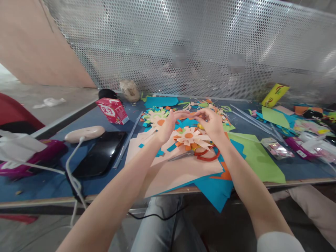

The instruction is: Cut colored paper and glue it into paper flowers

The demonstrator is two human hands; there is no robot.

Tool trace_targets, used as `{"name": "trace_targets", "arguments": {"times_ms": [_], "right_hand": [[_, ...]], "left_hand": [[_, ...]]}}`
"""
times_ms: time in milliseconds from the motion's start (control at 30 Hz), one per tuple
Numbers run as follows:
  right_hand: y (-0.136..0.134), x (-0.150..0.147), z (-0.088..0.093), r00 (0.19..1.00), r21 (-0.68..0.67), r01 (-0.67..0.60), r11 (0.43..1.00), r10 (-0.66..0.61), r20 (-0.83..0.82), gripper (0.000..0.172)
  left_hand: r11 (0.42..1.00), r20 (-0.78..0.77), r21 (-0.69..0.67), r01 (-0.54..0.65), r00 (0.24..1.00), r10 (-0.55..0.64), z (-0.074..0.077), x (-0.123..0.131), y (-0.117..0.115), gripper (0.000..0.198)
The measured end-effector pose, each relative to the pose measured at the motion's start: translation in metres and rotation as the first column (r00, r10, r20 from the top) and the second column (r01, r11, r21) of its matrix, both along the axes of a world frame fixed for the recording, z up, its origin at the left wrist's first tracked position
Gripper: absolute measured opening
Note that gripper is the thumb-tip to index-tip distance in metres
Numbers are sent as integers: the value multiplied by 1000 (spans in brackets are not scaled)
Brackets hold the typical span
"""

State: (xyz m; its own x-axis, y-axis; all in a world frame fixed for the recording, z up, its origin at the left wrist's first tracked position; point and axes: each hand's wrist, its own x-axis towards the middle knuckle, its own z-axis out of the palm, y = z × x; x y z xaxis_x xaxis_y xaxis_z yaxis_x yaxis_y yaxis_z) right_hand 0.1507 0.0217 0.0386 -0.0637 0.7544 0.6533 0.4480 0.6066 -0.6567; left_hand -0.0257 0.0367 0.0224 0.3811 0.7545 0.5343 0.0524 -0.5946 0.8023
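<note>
My left hand (172, 123) and my right hand (210, 122) meet above the middle of the table. Between their fingertips is a small piece of orange paper (193, 115), partly hidden by the fingers. My right thumb and forefinger pinch it, while the left fingers close on its other side. Just below lies a layered paper flower (188, 135) with pale peach petals and an orange centre. Another paper flower (160, 122) sits beside my left hand. Scissors (207, 154) with orange handles rest on peach paper sheets (168, 178), blades pointing left.
Blue sheets (214, 192) overhang the front edge, with green paper (259, 157) to the right. At left are a black phone (101, 154), a white corded device (84, 134) and a pink box (113, 111). Paper scraps (207, 104) lie along the perforated metal screen (196, 35).
</note>
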Motion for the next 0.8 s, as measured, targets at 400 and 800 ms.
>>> {"name": "trace_targets", "arguments": {"times_ms": [400,800], "right_hand": [[4,4,2,994,-24,99,995,-100,-34,2],[5,10,5,993,-42,83,996,-86,-86,4]], "left_hand": [[998,-54,40,53,997,-51,-2,3,-6,60],[942,-267,295,-161,933,243,-6,5,-6,49]]}}
